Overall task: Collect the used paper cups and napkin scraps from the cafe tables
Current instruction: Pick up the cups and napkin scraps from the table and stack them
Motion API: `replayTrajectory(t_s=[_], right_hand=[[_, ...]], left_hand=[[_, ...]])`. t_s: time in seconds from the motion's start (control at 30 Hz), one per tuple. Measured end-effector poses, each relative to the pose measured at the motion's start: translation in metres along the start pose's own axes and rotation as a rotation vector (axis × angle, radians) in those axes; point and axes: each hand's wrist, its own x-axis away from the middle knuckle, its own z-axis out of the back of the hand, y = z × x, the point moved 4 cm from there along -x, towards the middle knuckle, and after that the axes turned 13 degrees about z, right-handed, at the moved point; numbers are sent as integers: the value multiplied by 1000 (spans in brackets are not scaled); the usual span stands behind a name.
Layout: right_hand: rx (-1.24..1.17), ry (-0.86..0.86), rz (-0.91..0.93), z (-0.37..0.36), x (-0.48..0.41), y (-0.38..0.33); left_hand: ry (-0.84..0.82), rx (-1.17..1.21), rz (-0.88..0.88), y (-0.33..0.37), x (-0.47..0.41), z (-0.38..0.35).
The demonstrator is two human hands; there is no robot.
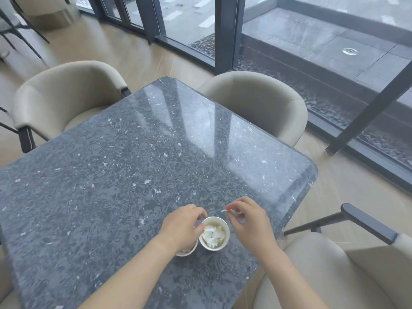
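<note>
Two white paper cups stand side by side near the front of the dark speckled table (133,175). The right cup (214,233) holds crumpled white napkin scraps (211,236). The left cup (187,252) is mostly hidden under my left hand (181,227), whose fingers curl over the rim of the right cup. Just right of the cups, my right hand (247,221) pinches a small white napkin scrap (230,211) between thumb and fingers, slightly above the table.
Beige upholstered chairs stand around the table: one at the far left (66,97), one at the far right (263,103), one at the near right (345,275) with a dark armrest. Floor-to-ceiling windows with dark frames run behind.
</note>
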Motion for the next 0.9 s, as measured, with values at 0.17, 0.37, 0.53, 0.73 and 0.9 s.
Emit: replayTrajectory(t_s=[0.17,0.37,0.53,0.73,0.9], right_hand=[[73,-188,-10,-19,18,-22],[103,-191,-11,-19,35,-23],[124,-258,48,-23,51,-27],[210,-396,108,-37,61,-25],[220,-397,90,-42,62,-21]], left_hand=[[46,6,1,-13,19,10],[93,43,6,-22,49,12],[58,17,37,-23,68,-3],[43,-80,76,-25,72,-18],[88,-109,72,-24,76,-19]])
